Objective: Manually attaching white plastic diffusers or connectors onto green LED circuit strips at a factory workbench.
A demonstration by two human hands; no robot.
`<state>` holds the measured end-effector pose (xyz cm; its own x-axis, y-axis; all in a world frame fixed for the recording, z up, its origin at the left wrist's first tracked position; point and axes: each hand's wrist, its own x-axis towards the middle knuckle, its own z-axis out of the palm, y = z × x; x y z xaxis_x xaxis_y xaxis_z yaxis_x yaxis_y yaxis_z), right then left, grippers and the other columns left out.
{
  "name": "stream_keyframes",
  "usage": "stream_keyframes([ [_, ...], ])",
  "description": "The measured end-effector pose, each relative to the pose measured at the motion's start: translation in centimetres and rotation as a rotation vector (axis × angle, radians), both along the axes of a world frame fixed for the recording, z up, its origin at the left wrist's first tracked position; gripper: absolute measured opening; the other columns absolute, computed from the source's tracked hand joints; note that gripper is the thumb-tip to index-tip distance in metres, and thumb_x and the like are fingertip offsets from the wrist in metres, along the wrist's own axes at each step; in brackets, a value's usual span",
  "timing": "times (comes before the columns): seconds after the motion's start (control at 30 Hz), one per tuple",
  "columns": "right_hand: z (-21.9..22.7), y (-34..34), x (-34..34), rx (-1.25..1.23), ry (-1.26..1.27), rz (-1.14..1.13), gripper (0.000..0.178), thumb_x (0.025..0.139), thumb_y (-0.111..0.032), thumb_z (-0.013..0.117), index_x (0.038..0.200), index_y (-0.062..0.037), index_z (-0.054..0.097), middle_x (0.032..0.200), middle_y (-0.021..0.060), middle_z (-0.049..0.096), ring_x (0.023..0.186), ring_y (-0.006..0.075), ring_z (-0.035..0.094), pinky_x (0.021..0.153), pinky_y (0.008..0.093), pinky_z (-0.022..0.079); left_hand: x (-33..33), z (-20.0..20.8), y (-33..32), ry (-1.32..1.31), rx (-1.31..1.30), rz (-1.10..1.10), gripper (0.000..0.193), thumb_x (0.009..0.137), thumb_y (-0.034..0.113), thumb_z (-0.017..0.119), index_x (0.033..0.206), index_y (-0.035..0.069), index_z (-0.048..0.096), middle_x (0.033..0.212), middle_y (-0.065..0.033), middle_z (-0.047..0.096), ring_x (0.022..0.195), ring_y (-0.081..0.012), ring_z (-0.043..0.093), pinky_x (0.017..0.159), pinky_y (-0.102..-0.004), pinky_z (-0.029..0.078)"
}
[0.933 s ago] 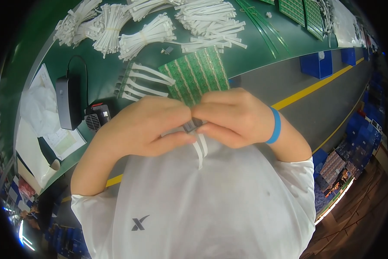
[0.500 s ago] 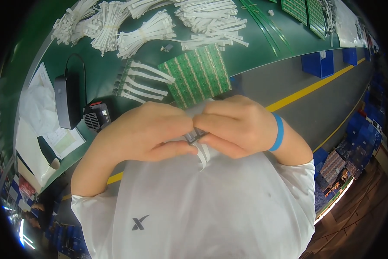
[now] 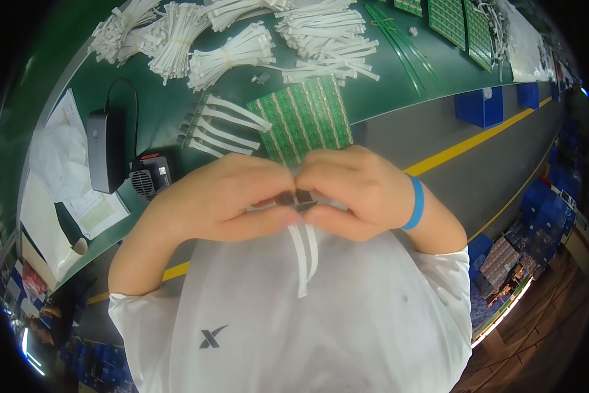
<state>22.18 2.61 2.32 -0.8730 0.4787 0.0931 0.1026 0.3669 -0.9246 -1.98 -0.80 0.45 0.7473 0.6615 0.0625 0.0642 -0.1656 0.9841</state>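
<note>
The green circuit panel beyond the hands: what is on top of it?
On the green panel, at least one white strip reaches over the left edge. The near edge is partly hidden by the right hand.

Head-worn fisheye view, from the left camera of a side-by-side pair, directed downward along the wearer's front. The left hand [image 3: 235, 196] and right hand [image 3: 356, 191] lie near the lens, at mid-frame; the white shirt [image 3: 320, 327] fills the lower centre. The worktop [image 3: 162, 110] crosses the upper frame; the floor [image 3: 432, 134] lies farther off at right.
</note>
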Motion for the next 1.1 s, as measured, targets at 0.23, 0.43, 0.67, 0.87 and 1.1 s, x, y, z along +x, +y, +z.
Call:
stream_keyframes([
  [0.23, -1.1, -0.8, -0.5, -0.252, 0.053, -0.022, 0.024, 0.100, -0.020, 0.058, 0.086, 0.0000, 0.057, 0.068, 0.0123, 0.051, 0.060, 0.0335, 0.051, 0.057, 0.0410, 0.041, 0.4, -0.7, -1.3, -0.077, -0.183, 0.102, 0.019, 0.096, 0.021, 0.058, 0.095, 0.002, 0.056, 0.080, -0.0155, 0.059, 0.074, -0.0393, 0.057, 0.063, -0.0426, 0.045],
  [0.43, -2.6, -3.6, -0.2, -0.698, 0.106, -0.200, 0.028, 0.102, -0.019, 0.052, 0.081, -0.0014, 0.057, 0.067, 0.0039, 0.053, 0.058, 0.0144, 0.050, 0.053, 0.0319, 0.037, 1.7, -1.3, -3.3, -0.058, -0.146, 0.312, 0.036, 0.094, 0.031, 0.068, 0.107, -0.001, 0.060, 0.087, -0.0129, 0.063, 0.071, -0.0272, 0.061, 0.065, -0.0360, 0.049],
  [0.67, -2.7, -5.9, -0.6, -1.558, 0.150, -0.470, 0.031, 0.101, -0.028, 0.051, 0.079, -0.0081, 0.061, 0.063, -0.0028, 0.047, 0.050, 0.0063, 0.033, 0.045, 0.0256, 0.024, 2.6, -2.7, -5.0, -0.059, 0.234, 0.509, 0.030, 0.076, 0.002, 0.082, 0.101, -0.004, 0.068, 0.098, -0.0147, 0.069, 0.082, -0.0239, 0.067, 0.069, -0.0294, 0.054],
  [0.87, -3.1, -6.9, -1.0, -1.743, 0.120, -0.408, 0.043, 0.101, -0.045, 0.047, 0.074, -0.0123, 0.041, 0.063, -0.0020, 0.035, 0.049, 0.0085, 0.024, 0.046, 0.0271, 0.019, 4.2, -5.1, -6.4, -0.145, 0.217, 0.660, 0.024, 0.078, -0.004, 0.077, 0.100, -0.004, 0.068, 0.097, -0.0163, 0.070, 0.082, -0.0249, 0.068, 0.070, -0.0305, 0.055],
  [1.1, -3.0, -8.1, -1.0, -1.743, 0.223, -0.437, 0.045, 0.101, -0.054, 0.044, 0.082, -0.0134, 0.041, 0.067, -0.0010, 0.037, 0.049, 0.0092, 0.024, 0.047, 0.0268, 0.019, 5.0, -5.4, -7.2, -0.136, 0.232, 0.723, 0.026, 0.077, -0.007, 0.075, 0.102, -0.004, 0.068, 0.096, -0.0163, 0.069, 0.083, -0.0284, 0.069, 0.073, -0.0329, 0.055],
])
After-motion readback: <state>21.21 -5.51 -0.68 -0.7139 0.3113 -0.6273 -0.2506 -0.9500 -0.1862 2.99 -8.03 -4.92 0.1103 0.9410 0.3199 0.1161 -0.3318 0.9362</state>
